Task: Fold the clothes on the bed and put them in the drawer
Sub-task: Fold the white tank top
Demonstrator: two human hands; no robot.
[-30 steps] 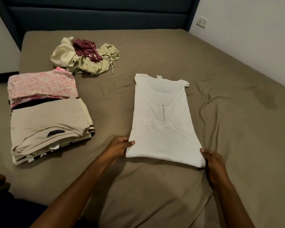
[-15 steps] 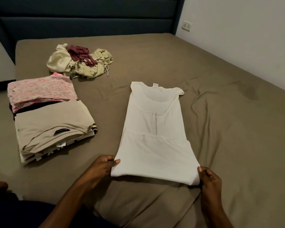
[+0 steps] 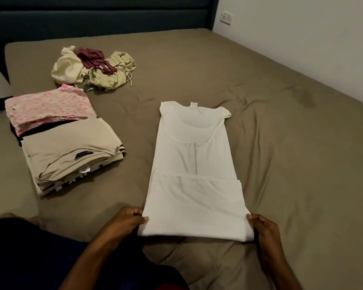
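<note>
Your left hand [image 3: 126, 221] and right hand [image 3: 264, 228] each pinch a near corner of the white sleeveless cotton top [image 3: 194, 174], fingers curled tight on the doubled hem. The top lies flat mid-bed, lower part already turned up once. You look to be mid-fold; the next move probably calls for carrying that near edge evenly up toward the neckline. Left of it sits the folded stack of beige and pink garments [image 3: 67, 143]; beyond, a crumpled heap of pale green and maroon clothes [image 3: 94, 68] waits unfolded. No drawer is in view, and your fingertips under the hem are hidden
</note>
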